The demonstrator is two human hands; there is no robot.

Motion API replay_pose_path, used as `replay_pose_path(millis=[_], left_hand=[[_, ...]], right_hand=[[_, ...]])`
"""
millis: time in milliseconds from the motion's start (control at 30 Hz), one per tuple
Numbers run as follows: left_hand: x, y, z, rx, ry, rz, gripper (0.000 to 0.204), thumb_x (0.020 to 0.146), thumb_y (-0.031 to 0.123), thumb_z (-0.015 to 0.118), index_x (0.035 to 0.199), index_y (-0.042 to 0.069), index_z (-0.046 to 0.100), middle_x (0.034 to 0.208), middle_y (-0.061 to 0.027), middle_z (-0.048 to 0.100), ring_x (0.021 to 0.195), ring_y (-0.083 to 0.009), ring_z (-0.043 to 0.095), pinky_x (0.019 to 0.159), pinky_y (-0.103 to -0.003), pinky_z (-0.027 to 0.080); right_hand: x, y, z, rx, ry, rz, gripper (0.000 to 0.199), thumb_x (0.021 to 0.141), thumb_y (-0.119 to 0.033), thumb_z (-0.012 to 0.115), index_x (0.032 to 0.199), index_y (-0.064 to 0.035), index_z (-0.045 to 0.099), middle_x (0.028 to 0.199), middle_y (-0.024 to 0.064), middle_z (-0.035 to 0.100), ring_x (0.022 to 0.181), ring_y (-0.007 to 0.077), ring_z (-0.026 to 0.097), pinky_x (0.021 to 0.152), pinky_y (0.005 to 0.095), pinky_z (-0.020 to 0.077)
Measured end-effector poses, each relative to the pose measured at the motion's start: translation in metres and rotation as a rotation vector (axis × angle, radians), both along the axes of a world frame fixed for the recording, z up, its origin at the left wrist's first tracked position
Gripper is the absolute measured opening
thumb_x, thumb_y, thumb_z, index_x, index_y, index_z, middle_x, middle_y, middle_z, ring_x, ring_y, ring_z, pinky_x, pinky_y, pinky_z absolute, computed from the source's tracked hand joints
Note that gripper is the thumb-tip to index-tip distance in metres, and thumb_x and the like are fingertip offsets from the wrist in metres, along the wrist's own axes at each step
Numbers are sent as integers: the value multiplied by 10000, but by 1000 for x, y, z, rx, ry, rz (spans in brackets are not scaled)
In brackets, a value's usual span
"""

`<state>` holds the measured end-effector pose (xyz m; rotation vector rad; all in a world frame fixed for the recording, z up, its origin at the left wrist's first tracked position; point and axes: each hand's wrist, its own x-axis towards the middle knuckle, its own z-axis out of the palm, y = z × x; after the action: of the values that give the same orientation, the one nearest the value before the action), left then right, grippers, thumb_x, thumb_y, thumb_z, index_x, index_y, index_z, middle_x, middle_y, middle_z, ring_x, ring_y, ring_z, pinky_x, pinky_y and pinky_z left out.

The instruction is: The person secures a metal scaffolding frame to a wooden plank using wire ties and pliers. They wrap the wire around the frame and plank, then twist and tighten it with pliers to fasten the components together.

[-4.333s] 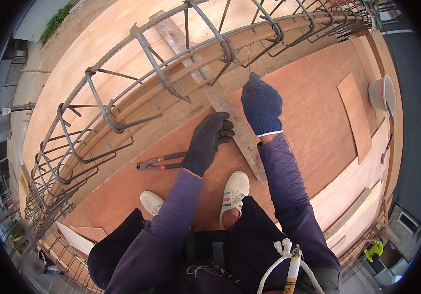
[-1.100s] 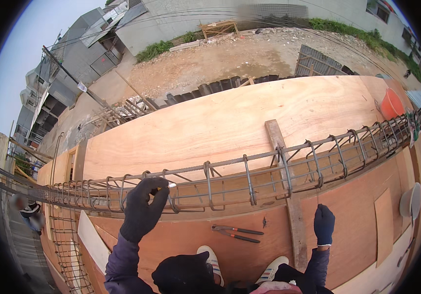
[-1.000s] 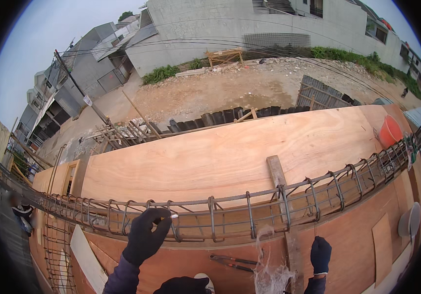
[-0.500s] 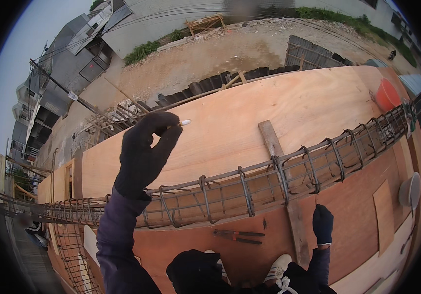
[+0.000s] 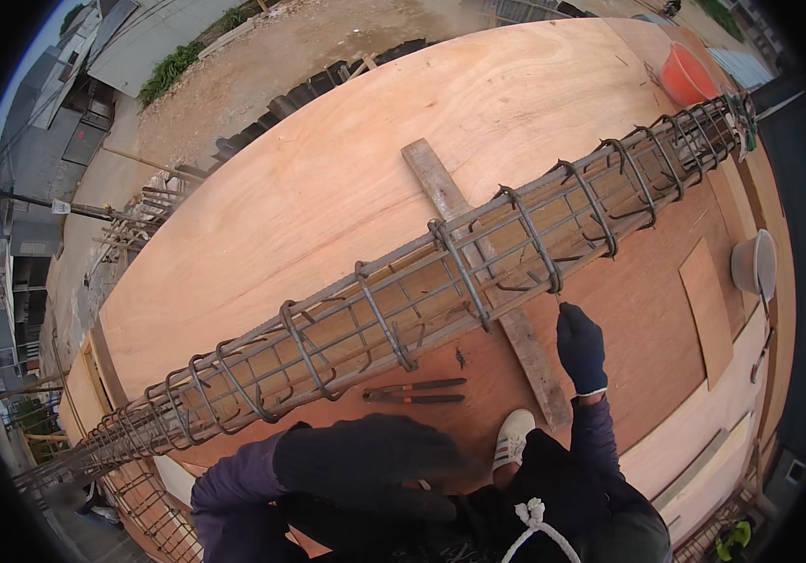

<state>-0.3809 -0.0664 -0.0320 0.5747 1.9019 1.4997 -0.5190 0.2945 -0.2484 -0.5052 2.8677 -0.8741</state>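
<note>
My right hand (image 5: 579, 347), in a dark knitted glove, is closed just below the lower edge of a long rebar cage (image 5: 464, 272). A thin wire (image 5: 559, 298) runs from its fingertips to a stirrup. My left hand (image 5: 375, 464), in a black glove, is low in front of my body, smeared by motion; whether it holds anything cannot be made out. Pincers (image 5: 412, 391) with red and black handles lie on the reddish plywood between the cage and my left hand. The cage crosses diagonally, above a wooden plank (image 5: 440, 188).
A red bucket (image 5: 687, 75) stands by the cage's far right end. At right are a pale bucket (image 5: 753, 263) and a loose plywood strip (image 5: 708, 314). Light plywood (image 5: 328, 206) spans the far side, dropping off to dirt ground. My shoe (image 5: 514, 436) is near the plank's end.
My left hand has dropped from above the cage, where it held a cigarette, to in front of my body. The view has turned and shifted; my right hand stays at the same stirrup.
</note>
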Motion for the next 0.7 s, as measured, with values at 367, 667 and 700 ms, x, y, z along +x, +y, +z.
replay_pose_path(millis=[367,667,700], left_hand=[[-30,161,-224,370,-595,641,454,1076,246,614,1464,26,529,1376,-142,613,1202,-240,645,1035,-377,536],[-145,265,-316,1273,-946,1422,585,1113,304,515,1615,85,310,1509,-247,476,1364,-371,530,1188,-475,444],[-153,267,-319,1321,-926,1462,575,1115,319,510,1607,92,316,1514,-249,468,1372,-376,521,1197,-480,433]], right_hand=[[3,-3,-1,-218,-63,-111,307,1013,-104,595,1306,-39,664,1077,227,753,956,405,745,801,437,588],[-21,10,5,-186,25,-23,258,1005,-143,599,1218,-52,711,998,228,753,885,404,733,785,454,577],[-25,11,10,-175,50,1,251,1001,-146,605,1206,-57,718,991,226,753,874,399,731,783,458,576]])
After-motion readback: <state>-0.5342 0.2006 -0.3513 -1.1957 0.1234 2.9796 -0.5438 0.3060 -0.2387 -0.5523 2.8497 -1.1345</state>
